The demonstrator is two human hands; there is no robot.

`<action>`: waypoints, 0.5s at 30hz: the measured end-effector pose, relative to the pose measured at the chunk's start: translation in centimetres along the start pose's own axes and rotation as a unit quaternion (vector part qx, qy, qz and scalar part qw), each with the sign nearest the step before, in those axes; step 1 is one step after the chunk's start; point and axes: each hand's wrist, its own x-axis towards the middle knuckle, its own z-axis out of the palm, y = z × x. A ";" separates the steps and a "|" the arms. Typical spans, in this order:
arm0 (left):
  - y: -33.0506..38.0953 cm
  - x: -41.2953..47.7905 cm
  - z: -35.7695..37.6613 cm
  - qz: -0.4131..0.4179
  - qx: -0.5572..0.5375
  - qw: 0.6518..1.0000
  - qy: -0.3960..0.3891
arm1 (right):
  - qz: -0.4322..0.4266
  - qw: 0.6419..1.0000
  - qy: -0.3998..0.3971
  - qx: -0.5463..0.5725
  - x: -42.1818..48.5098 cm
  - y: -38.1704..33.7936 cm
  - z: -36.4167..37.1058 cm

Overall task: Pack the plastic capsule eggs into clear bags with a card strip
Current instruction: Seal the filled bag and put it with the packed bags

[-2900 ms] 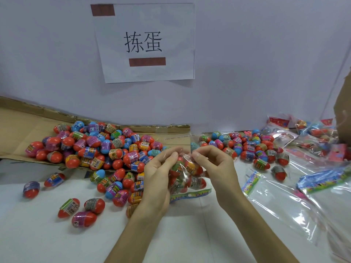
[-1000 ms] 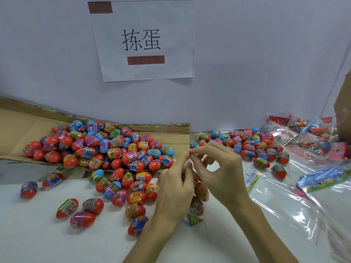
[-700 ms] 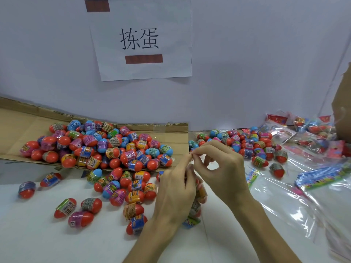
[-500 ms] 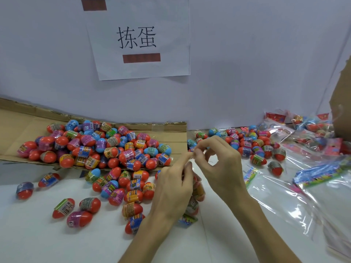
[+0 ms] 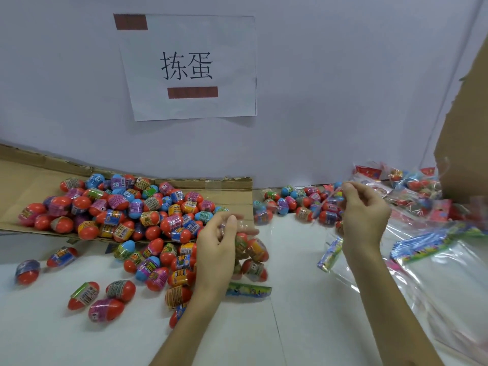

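A clear bag (image 5: 252, 257) filled with several capsule eggs hangs just above the white table, with a colourful card strip (image 5: 248, 290) at its bottom. My left hand (image 5: 217, 249) grips the bag's top from the left. My right hand (image 5: 363, 215) is raised well to the right, apart from the bag, thumb and forefinger pinched on what looks like a thin clear film strip (image 5: 334, 194), faint and blurred. A big pile of loose eggs (image 5: 126, 210) lies left of the bag.
The pile spills off a flat cardboard sheet (image 5: 232, 192) onto the table. A smaller egg pile (image 5: 298, 204) lies behind my right hand. Empty clear bags (image 5: 435, 281), bundled card strips (image 5: 433, 241), one loose strip (image 5: 330, 256), packed bags (image 5: 412, 186) and a cardboard box (image 5: 464, 128) fill the right.
Both hands were pinching the bag's top together. My right hand has since pulled away to the right and up, while my left hand keeps hold of the bag.
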 end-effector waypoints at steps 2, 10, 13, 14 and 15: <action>-0.2 0.3 -0.2 -0.009 -0.002 1.000 0.013 | -0.035 0.992 -0.100 -0.065 1.5 -1.3 -0.3; -0.9 0.7 -0.2 -0.014 -0.001 1.000 0.024 | 0.118 0.881 -0.453 -0.063 7.5 -4.9 -1.0; -1.1 0.8 -0.2 -0.009 -0.001 1.000 0.027 | 0.039 0.760 -0.387 -0.521 8.7 -4.0 -1.1; -1.0 0.9 -0.2 -0.006 0.001 1.000 0.027 | 0.009 0.758 -0.373 -0.535 9.1 -4.5 -1.2; -1.0 0.9 -0.2 -0.004 -0.001 1.000 0.026 | -0.020 0.803 -0.345 -0.486 9.2 -5.0 -1.5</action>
